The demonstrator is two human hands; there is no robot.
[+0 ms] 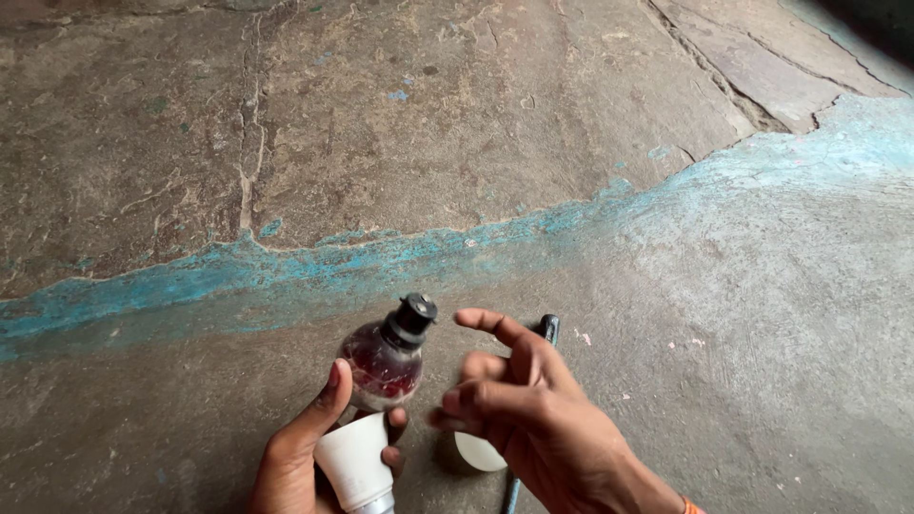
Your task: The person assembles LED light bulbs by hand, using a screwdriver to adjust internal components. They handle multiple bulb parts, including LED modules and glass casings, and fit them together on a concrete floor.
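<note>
Left hand (305, 452) closed around white plastic bulb base (354, 464), thumb up against dusty rounded dome with dark red staining inside (383, 366). Black ribbed cap (411, 319) at dome's top, pointing away from palm and tilted right.

Right hand (533, 409) open, gripping nothing: index finger extended, other fingers loosely curled, hovering just right of the dome. No contact visible.

Under right palm, on rough grey concrete floor (762, 333): white rounded piece (478, 452), partly hidden, kind unclear. Dark slim tool with black tip (547, 328) beyond the right fingers; blue shaft showing below the wrist, likely same tool, cannot confirm.

Risks, as judgement:
- 1-hand hold sits low on the base; top-heavy dome could pivot out and hit concrete. Crack likely if glass.
- Twist on the cap without firmer left grip could slip the base through the fingers.
- White piece easy to knock with the right wrist.
</note>
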